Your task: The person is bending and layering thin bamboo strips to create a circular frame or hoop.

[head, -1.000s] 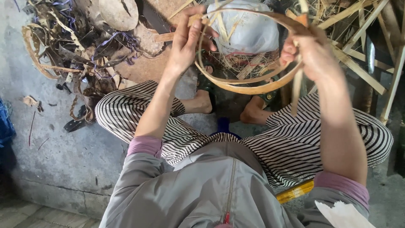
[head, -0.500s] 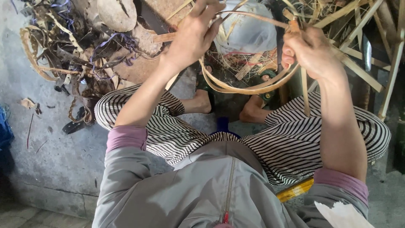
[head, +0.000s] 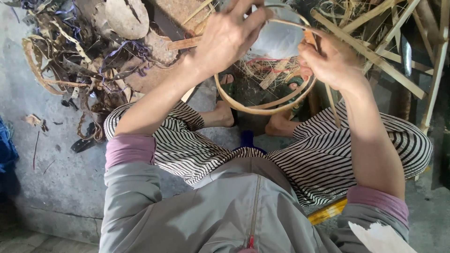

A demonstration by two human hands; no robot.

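Note:
I hold a round hoop of thin bamboo strip up in front of me, above my bare feet. My left hand grips its upper left side with the fingers curled over the strip. My right hand pinches the hoop's right side where the strip's ends overlap, together with a loose strip end that hangs down over my striped trouser leg. A pale grey rounded object shows through the hoop.
A heap of dark bark scraps and curled strips lies on the concrete floor at the left. Long split bamboo slats lean at the upper right. A yellow object sits by my right hip.
My left hand has slid to the right along the top of the hoop, and the hoop has turned and drawn in smaller. My right hand keeps its grip at the overlap.

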